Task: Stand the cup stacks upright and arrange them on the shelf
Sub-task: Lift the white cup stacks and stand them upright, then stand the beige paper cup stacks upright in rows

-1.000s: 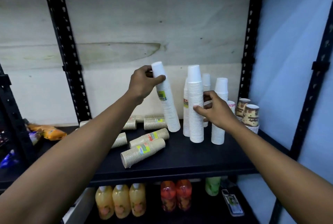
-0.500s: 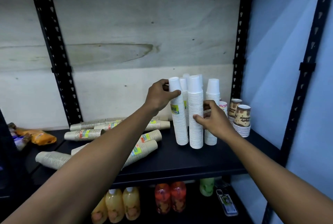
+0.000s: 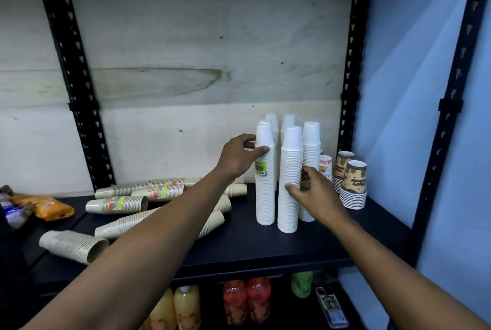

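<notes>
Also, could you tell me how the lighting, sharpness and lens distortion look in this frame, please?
Head view: dim, bluish light; the white cup stacks stand out bright and fairly sharp; the bottles under the shelf sit in shadow; the snack packets at the left edge are smeared; the wide lens slants the black uprights outward.

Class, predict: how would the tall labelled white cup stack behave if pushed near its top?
Tall and narrow-based, the labelled white stack would probably tip. Made of nested cups, it may bend. Likely light: the left hand holds it.
</notes>
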Available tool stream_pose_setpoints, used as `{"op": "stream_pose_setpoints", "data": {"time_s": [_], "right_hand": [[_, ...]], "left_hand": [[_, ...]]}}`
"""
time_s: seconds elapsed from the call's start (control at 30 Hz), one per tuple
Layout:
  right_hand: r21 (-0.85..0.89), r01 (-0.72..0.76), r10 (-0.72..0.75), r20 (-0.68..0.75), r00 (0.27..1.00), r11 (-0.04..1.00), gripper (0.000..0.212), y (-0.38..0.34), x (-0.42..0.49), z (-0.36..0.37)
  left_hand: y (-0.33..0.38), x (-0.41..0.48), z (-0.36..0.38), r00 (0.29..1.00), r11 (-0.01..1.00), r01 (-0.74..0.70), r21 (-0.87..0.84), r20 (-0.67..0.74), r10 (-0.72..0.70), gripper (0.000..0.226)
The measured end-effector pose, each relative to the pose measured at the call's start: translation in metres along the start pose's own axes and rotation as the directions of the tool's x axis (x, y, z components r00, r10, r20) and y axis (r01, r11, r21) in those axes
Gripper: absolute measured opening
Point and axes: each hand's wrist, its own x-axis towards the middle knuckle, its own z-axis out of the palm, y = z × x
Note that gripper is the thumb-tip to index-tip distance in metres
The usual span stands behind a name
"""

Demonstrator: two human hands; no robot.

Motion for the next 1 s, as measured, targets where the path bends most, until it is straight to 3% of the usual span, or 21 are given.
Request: {"op": "stream_pose_setpoints", "data": {"time_s": [0.17, 0.27, 0.37, 0.43, 0.53, 0.73, 0.87, 1.0], "right_hand": [[-0.056, -0.021, 0.019, -0.033, 0.999, 0.998, 0.050, 0.002, -0.002, 0.000], [-0.086, 0.000, -0.017, -0.202, 0.979, 0.996, 0.056, -0.003, -0.008, -0.003], [-0.150, 0.109, -0.151, -0.304, 0.941, 0.983, 0.038, -0.016, -0.014, -0.006], [-0.132, 0.190, -0.217, -0.239, 0.946, 0.973, 0.026, -0.027, -0.016, -0.001], [-0.111, 0.313, -0.319, -0.034, 0.947, 0.943, 0.015, -0.043, -0.022, 0.022], [-0.040, 0.334, -0.320, 0.194, 0.927, 0.942, 0.013, -0.062, -0.030, 0.084], [-0.045, 0.267, -0.227, 0.403, 0.887, 0.963, 0.039, -0.064, -0.025, 0.122], [-0.058, 0.285, -0.205, 0.561, 0.802, 0.957, 0.064, -0.066, -0.022, 0.147]], "left_hand": [[-0.003, -0.004, 0.001, 0.999, 0.998, 0.033, -0.055, 0.018, -0.032, 0.052], [0.002, -0.009, -0.008, 0.996, 0.996, 0.063, -0.070, 0.066, -0.058, 0.064], [0.000, -0.016, -0.029, 0.994, 0.991, 0.097, -0.091, 0.069, -0.090, 0.061], [-0.006, -0.022, -0.046, 0.992, 0.992, 0.110, -0.058, 0.065, -0.107, 0.049], [-0.022, -0.035, -0.075, 0.984, 0.988, 0.149, 0.039, 0.089, -0.152, 0.033], [-0.068, -0.068, -0.112, 0.959, 0.914, 0.221, 0.340, 0.095, -0.267, 0.022], [-0.098, -0.081, -0.124, 0.953, 0.825, 0.185, 0.534, 0.107, -0.282, 0.032], [-0.126, -0.085, -0.134, 0.933, 0.718, 0.125, 0.684, 0.165, -0.320, 0.047]]}}
